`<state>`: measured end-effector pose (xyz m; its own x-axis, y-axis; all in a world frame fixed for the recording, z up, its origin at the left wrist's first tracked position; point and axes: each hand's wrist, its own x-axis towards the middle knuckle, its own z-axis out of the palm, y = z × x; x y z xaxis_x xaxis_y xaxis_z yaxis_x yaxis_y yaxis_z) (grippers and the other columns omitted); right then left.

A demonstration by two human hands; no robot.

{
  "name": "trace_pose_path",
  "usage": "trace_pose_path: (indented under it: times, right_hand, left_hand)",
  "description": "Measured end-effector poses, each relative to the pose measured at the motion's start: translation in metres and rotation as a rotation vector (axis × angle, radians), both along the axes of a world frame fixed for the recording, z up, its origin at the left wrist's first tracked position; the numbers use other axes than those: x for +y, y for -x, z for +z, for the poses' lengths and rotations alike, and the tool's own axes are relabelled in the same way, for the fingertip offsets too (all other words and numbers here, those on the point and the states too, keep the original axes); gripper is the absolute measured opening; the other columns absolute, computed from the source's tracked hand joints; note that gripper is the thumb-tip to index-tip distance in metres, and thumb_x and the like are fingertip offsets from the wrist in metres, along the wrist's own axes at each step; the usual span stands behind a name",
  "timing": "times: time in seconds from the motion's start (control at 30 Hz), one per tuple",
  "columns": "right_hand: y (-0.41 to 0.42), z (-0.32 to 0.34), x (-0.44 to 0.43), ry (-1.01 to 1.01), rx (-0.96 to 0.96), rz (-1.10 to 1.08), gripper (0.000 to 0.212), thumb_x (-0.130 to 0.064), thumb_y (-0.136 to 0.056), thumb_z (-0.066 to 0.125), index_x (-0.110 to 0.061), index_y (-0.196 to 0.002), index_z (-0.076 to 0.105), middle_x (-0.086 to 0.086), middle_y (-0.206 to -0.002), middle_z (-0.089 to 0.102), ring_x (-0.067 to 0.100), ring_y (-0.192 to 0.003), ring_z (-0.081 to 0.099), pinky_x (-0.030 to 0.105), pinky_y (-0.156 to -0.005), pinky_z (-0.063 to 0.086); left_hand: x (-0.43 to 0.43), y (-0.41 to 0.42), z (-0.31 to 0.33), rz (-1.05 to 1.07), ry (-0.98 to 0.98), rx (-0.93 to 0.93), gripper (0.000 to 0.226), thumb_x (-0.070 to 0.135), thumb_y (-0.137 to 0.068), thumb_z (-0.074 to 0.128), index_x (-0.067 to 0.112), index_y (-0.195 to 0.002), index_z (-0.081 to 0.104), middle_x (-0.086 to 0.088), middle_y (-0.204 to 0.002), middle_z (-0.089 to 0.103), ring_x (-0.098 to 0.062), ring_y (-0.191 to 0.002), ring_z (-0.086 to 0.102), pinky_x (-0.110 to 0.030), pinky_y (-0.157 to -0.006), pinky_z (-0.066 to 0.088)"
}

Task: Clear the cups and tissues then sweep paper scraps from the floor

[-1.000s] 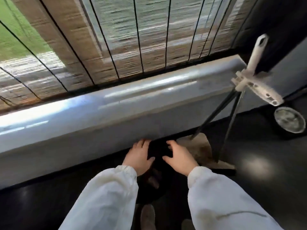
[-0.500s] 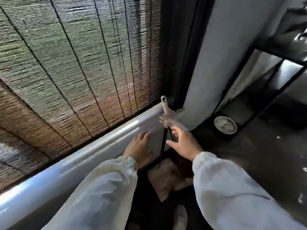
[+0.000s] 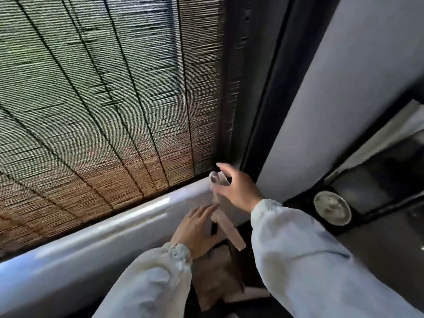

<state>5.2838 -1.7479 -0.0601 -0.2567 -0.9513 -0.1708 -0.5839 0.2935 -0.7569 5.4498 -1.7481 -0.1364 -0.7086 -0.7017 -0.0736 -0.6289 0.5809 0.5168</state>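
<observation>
The woven blind (image 3: 103, 99) hung above the pale ledge (image 3: 114, 228), where the dustpan (image 3: 213, 278) stood on the floor. Its handle (image 3: 229, 230) ran up and away — top end between the spread, unclosed fingers of the right hand (image 3: 241, 191). The left hand (image 3: 195, 228) reached flat-fingered to the shaft lower down.

1. Hands: two, a left hand (image 3: 195, 228) and a right hand (image 3: 238, 191).
2. Pale sleeves (image 3: 146, 285): two, one per arm.
3. Woven blind (image 3: 103, 99): one.
4. White handle (image 3: 216, 179): one.
5. White cross-bar (image 3: 229, 228): one.
6. Tan sweeping head (image 3: 215, 271): one, kind unclear.
7. Round dish (image 3: 332, 208): one.
8. Pale window ledge (image 3: 91, 244): one.
</observation>
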Motion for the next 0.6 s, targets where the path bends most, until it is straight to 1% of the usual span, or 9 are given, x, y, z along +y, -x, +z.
trace_pose_path:
  times: [0.1, 0.13, 0.2, 0.3, 0.37, 0.4, 0.5, 0.57, 0.6]
  right_hand:
    - [0.0, -0.009, -0.024, 0.006, -0.131, 0.031, 0.059, -0.023, -0.085, 0.069, -0.018, -0.139, 0.046, 0.005, -0.136, 0.055, 0.016, -0.126, 0.051, 0.021, -0.105, 0.037]
    - [-0.001, -0.011, -0.029, 0.009, -0.152, 0.041, 0.057, -0.02, -0.084, 0.07, -0.017, -0.137, 0.049, 0.006, -0.13, 0.06, 0.015, -0.12, 0.055, 0.019, -0.101, 0.039]
    - [-0.003, -0.015, -0.033, 0.033, -0.118, 0.053, 0.044, -0.017, -0.084, 0.07, -0.015, -0.127, 0.06, 0.004, -0.114, 0.068, 0.012, -0.104, 0.062, 0.011, -0.087, 0.041]
    - [0.003, -0.017, -0.024, 0.096, -0.093, 0.024, 0.024, -0.015, -0.087, 0.067, -0.013, -0.11, 0.071, -0.002, -0.102, 0.071, 0.004, -0.088, 0.061, 0.003, -0.073, 0.039]
    - [0.012, -0.015, -0.008, 0.137, -0.086, -0.019, 0.019, -0.015, -0.087, 0.066, -0.014, -0.105, 0.073, -0.009, -0.094, 0.068, -0.002, -0.08, 0.059, -0.005, -0.068, 0.037]
    - [0.017, -0.013, 0.002, 0.144, -0.082, -0.041, 0.017, -0.016, -0.087, 0.067, -0.015, -0.102, 0.073, -0.012, -0.09, 0.067, -0.004, -0.077, 0.059, -0.005, -0.066, 0.037]
    - [0.03, -0.005, 0.034, 0.132, -0.125, -0.121, 0.013, -0.019, -0.082, 0.071, -0.025, -0.094, 0.074, -0.015, -0.087, 0.071, 0.0, -0.081, 0.065, 0.003, -0.073, 0.044]
    - [0.036, -0.001, 0.059, 0.136, -0.177, -0.194, 0.013, -0.021, -0.081, 0.073, -0.031, -0.089, 0.073, -0.013, -0.088, 0.073, 0.001, -0.085, 0.067, 0.01, -0.079, 0.048]
    - [0.038, 0.001, 0.072, 0.148, -0.19, -0.229, 0.014, -0.021, -0.08, 0.073, -0.033, -0.088, 0.072, -0.013, -0.089, 0.073, 0.0, -0.086, 0.067, 0.011, -0.08, 0.049]
  left_hand:
    - [-0.002, 0.007, -0.016, 0.027, -0.041, -0.006, 0.079, 0.069, -0.077, 0.054, 0.034, -0.145, 0.032, 0.013, -0.148, 0.036, -0.013, -0.139, 0.023, -0.031, -0.111, 0.024]
    - [-0.002, 0.008, -0.02, 0.027, -0.051, -0.013, 0.077, 0.07, -0.076, 0.053, 0.037, -0.143, 0.033, 0.016, -0.147, 0.037, -0.011, -0.138, 0.023, -0.03, -0.11, 0.025]
    - [-0.003, 0.009, -0.025, 0.01, -0.05, -0.013, 0.07, 0.071, -0.076, 0.054, 0.041, -0.137, 0.041, 0.021, -0.144, 0.04, -0.01, -0.135, 0.029, -0.029, -0.107, 0.03]
    - [-0.005, 0.009, -0.025, -0.013, -0.041, 0.009, 0.06, 0.067, -0.075, 0.059, 0.041, -0.128, 0.05, 0.02, -0.138, 0.046, -0.011, -0.128, 0.038, -0.032, -0.1, 0.04]
    - [-0.008, 0.009, -0.025, -0.032, -0.037, 0.018, 0.061, 0.066, -0.073, 0.061, 0.037, -0.127, 0.054, 0.015, -0.136, 0.049, -0.013, -0.126, 0.041, -0.033, -0.1, 0.042]
    - [-0.008, 0.009, -0.026, -0.045, -0.028, 0.011, 0.063, 0.067, -0.072, 0.06, 0.035, -0.126, 0.056, 0.013, -0.134, 0.051, -0.014, -0.125, 0.04, -0.035, -0.101, 0.042]
    - [-0.014, 0.011, -0.029, -0.085, 0.026, -0.02, 0.063, 0.067, -0.069, 0.062, 0.04, -0.125, 0.056, 0.012, -0.126, 0.051, -0.014, -0.12, 0.034, -0.036, -0.096, 0.044]
    - [-0.019, 0.015, -0.031, -0.14, 0.088, -0.062, 0.061, 0.062, -0.071, 0.066, 0.042, -0.127, 0.054, 0.008, -0.122, 0.048, -0.016, -0.116, 0.037, -0.034, -0.092, 0.045]
    - [-0.022, 0.018, -0.034, -0.173, 0.122, -0.098, 0.058, 0.059, -0.074, 0.067, 0.041, -0.128, 0.054, 0.006, -0.12, 0.046, -0.018, -0.116, 0.039, -0.034, -0.093, 0.044]
